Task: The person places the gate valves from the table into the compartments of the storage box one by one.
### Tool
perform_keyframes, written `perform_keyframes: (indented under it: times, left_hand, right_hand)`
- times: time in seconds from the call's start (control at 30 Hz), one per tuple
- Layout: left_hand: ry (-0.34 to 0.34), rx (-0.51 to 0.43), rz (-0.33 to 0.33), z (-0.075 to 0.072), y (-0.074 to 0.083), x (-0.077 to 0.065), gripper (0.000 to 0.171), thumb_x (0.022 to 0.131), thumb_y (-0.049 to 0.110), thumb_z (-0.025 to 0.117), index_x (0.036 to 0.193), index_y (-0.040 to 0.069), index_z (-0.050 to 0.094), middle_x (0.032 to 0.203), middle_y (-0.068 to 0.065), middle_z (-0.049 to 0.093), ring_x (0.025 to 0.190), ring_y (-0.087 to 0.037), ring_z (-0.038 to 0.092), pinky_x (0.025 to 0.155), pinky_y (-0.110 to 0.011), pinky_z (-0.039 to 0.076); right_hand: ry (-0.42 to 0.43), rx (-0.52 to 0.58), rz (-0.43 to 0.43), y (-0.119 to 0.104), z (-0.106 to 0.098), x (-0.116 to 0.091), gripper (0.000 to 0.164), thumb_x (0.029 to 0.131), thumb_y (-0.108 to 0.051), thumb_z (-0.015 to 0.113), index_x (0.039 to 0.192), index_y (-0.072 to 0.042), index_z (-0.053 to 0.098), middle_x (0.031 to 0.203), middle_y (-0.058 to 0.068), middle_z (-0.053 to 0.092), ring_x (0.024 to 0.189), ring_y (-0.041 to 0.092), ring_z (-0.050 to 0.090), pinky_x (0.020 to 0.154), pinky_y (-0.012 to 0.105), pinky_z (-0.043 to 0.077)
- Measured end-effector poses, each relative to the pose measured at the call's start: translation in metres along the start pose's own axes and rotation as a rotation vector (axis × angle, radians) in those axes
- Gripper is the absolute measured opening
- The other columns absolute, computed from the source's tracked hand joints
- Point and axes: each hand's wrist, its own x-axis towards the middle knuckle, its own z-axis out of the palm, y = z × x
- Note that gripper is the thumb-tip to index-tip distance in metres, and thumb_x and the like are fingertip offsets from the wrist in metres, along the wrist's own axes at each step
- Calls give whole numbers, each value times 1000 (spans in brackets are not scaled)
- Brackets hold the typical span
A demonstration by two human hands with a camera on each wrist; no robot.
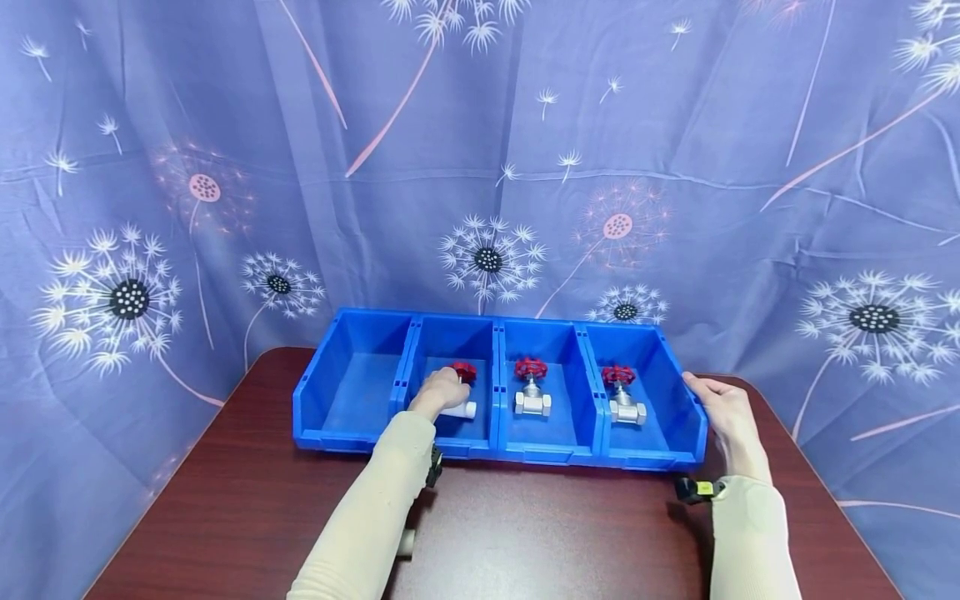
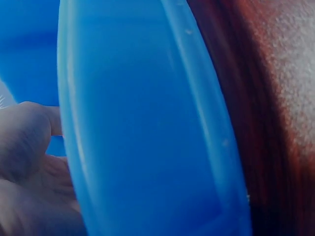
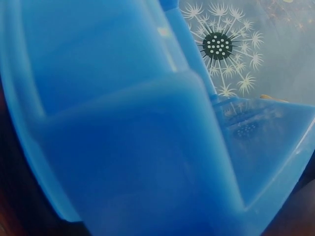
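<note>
Four blue plastic bins stand joined side by side on the table. My left hand reaches into the second bin from the left and grips a valve with a red handwheel and a white pipe-like end; the hand covers much of it. In the left wrist view, the front wall hides the fingertips of my left hand. At the far right, my right hand holds the rim of the outer side wall. The right wrist view is mostly filled by blue bin walls.
A silver valve with a red wheel stands in the third bin, and another silver valve in the fourth. A beige cylindrical end shows beside the left sleeve on the brown table. A patterned curtain hangs behind.
</note>
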Motion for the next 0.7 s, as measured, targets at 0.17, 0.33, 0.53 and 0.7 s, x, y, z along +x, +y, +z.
perform_keyframes:
  times: [0.17, 0.33, 0.53, 0.7]
  left_hand:
    - [5, -13, -5, 0, 0, -1, 21, 98, 23, 53, 93, 4, 62, 78, -10, 54, 77, -26, 55, 67, -36, 42]
    - [5, -11, 3, 0, -1, -1, 22, 98, 23, 52, 90, 4, 60, 75, -8, 52, 72, -24, 53, 64, -35, 41]
    - [11, 30, 46, 0, -3, -4, 25, 98, 23, 51, 79, 8, 56, 69, -6, 49, 64, -22, 51, 57, -32, 38]
    - [45, 36, 91, -2, -4, -11, 22, 97, 21, 53, 89, 3, 62, 77, -10, 59, 67, -24, 55, 58, -33, 40]
  right_hand:
    - [3, 16, -9, 1, -1, 0, 47, 87, -47, 72, 107, -4, 74, 73, -14, 65, 66, 4, 62, 60, 22, 53]
    - [-2, 35, -3, 0, 0, 1, 41, 87, -45, 72, 102, -8, 76, 73, -14, 66, 66, 4, 62, 60, 22, 53]
    - [2, 2, -3, 0, 1, 1, 63, 87, -47, 71, 118, 7, 67, 76, -12, 66, 67, 3, 62, 61, 22, 53]
    - [7, 9, 9, 1, 2, 1, 68, 87, -48, 71, 121, 9, 63, 77, -10, 66, 66, 4, 62, 60, 22, 53]
